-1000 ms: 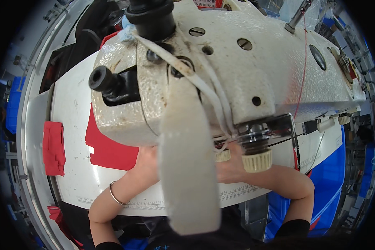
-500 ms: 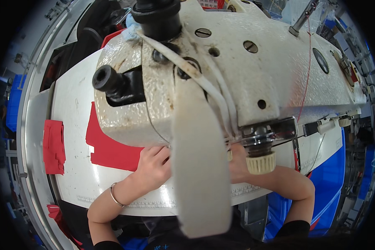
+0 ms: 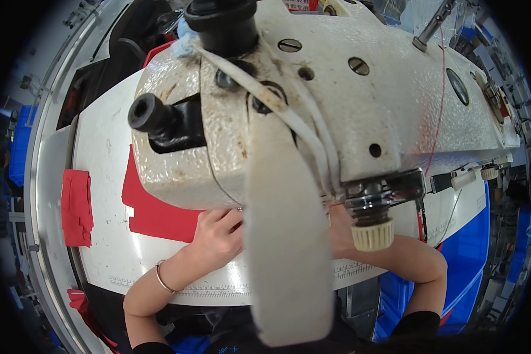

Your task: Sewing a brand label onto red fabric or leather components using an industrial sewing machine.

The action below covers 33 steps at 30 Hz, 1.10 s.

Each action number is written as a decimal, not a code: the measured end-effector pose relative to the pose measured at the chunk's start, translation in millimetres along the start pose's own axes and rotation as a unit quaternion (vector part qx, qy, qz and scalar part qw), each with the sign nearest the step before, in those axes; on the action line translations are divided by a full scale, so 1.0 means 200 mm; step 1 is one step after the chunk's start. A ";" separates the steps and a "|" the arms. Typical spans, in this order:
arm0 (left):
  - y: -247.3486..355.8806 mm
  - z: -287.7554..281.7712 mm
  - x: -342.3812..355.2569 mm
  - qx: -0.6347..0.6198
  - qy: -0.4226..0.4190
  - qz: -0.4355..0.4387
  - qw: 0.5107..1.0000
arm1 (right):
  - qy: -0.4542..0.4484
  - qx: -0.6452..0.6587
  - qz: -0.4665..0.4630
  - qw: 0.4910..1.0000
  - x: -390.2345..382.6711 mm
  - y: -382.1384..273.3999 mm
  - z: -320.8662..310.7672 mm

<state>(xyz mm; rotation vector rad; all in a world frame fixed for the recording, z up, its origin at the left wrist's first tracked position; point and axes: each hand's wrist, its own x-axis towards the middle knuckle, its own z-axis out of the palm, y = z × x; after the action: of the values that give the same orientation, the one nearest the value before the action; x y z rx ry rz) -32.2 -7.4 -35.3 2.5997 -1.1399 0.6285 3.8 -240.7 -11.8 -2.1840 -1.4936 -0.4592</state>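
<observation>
A white sewing machine point(image 3: 177, 177) with a worn, stained casing stands over the work and hides much of it. My left hand point(image 3: 219, 241) is at the near side of its head, fingers bent inward and tips hidden. A flat piece of red fabric point(image 3: 159, 218) on the white table point(image 3: 106, 259) runs up to that hand from the left. My right hand point(image 3: 342, 233) sits lower right of the machine head, its fingers hidden behind a long pale plate point(image 3: 286, 236) and a cream ribbed knob point(image 3: 372, 234). What lies between the hands is out of sight.
Left of the flat piece lies a folded red fabric bundle point(image 3: 76, 206). More red cloth point(image 3: 85, 312) hangs at the lower left. Blue bins point(image 3: 466, 248) stand at the right edge. A red thread point(image 3: 442, 94) runs down the machine's right side. A ruler strip marks the table's near edge.
The machine's right side, plate and knob appear slightly shifted right and down in the view. Both hands stay in nearly the same place, and the red fabric looks unmoved.
</observation>
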 end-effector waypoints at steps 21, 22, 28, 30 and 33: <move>-0.03 -0.15 0.09 -0.232 -0.081 -0.062 0.967 | 0.051 0.039 -0.012 0.998 -0.02 0.01 0.02; -0.03 -0.14 0.10 -0.233 -0.082 -0.059 0.967 | 0.044 0.047 -0.006 0.998 -0.05 0.02 0.05; -0.09 -0.14 0.06 -0.206 -0.110 -0.059 0.971 | -0.005 0.050 0.006 0.999 -0.03 0.05 0.08; -0.13 -0.12 0.06 -0.226 -0.123 -0.092 0.962 | -0.004 0.046 0.023 0.999 0.02 0.07 0.06; -0.19 -0.14 0.11 -0.110 -0.127 -0.055 0.984 | 0.119 -0.013 0.044 0.992 0.05 0.10 0.02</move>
<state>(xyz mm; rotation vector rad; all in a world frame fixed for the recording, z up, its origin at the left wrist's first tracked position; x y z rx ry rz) 0.4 14.1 -2.4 2.5771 -1.0563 0.1404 25.7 -235.8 -13.8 -2.1185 -1.2665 -0.6856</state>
